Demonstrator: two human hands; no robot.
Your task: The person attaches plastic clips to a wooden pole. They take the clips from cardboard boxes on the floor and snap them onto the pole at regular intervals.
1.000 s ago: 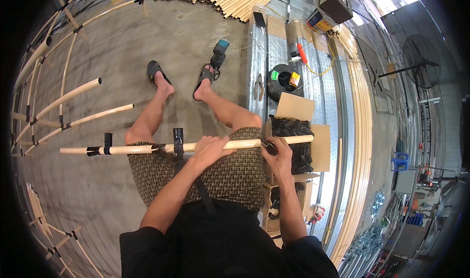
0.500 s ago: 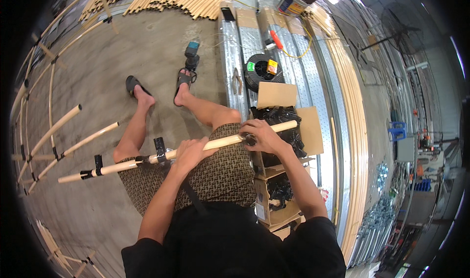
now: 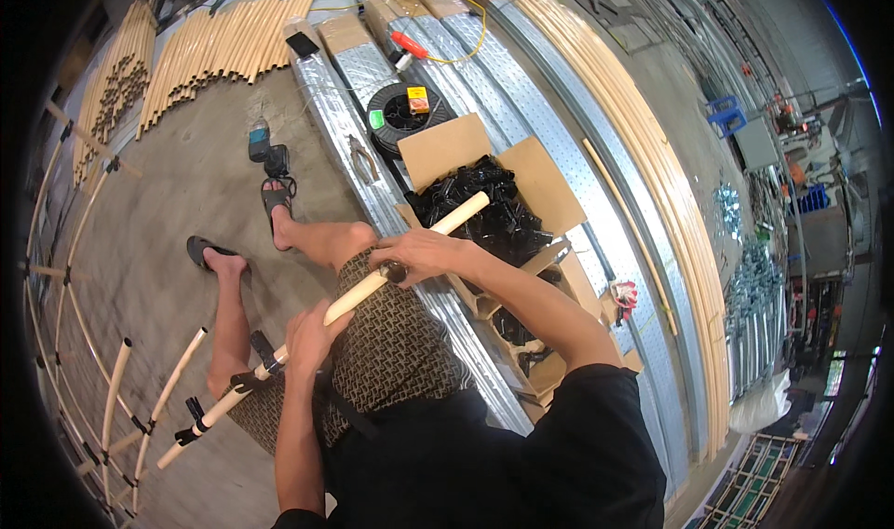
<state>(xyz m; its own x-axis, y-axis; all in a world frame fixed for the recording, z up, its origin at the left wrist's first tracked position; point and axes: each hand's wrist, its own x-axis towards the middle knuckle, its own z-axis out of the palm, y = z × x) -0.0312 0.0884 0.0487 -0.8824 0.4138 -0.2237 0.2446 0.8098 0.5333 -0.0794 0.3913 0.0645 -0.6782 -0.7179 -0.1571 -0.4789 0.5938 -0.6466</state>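
A long cream pipe (image 3: 358, 293) lies slantwise across my lap, its far right end over an open cardboard box (image 3: 551, 189). My left hand (image 3: 309, 339) is closed around the pipe near its middle. Farther right, my right hand (image 3: 421, 252) grips a black pipe connector (image 3: 394, 272) with a round opening, sitting around the pipe; the fingers partly hide it. Toward the pipe's lower left end are more black connectors (image 3: 193, 410), some with stubs sticking up. Many loose black fittings (image 3: 480, 189) fill the box beside my knee.
Metal bars (image 3: 349, 152) on my right carry a wire spool (image 3: 382, 138), pliers (image 3: 361, 159), a red-handled tool (image 3: 408, 47) and a phone-like black object (image 3: 302, 45). A cordless tool (image 3: 261, 143) stands by my foot. Pipe frames (image 3: 140, 427) rise at left; pipe stacks (image 3: 214, 49) lie beyond.
The view has turned to the right, so the surroundings appear rotated. The pipe now slants more steeply across the picture. Both hands keep hold, the right still at the connector.
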